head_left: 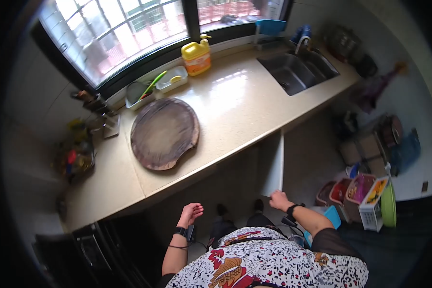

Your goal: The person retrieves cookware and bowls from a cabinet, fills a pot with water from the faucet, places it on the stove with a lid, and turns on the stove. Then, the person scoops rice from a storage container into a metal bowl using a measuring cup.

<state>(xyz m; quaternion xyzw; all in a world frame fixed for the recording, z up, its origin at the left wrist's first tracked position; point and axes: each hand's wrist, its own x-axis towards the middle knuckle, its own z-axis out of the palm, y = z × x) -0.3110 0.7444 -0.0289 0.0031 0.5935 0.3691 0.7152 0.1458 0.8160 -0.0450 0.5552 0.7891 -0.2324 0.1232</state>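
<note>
An opened cabinet door [272, 163] juts out under the counter, its pale panel seen nearly edge-on. My right hand [279, 198] is closed on the outer edge of that door, with the fingertips partly hidden. Off to the left, my left hand [192, 212] hangs in the air in front of the counter, fingers loosely bent and holding nothing. Above it on the beige countertop [235, 115] lies a thick round wooden chopping board [164, 133] with a notch in its near edge.
Along the window stand a yellow pump jug [196, 56], a plastic tray [172, 79] and a knife block [96, 103]. A dark sink [293, 72] is set into the counter's right part. Several baskets [360, 188] and a green basin [389, 205] stand on my right.
</note>
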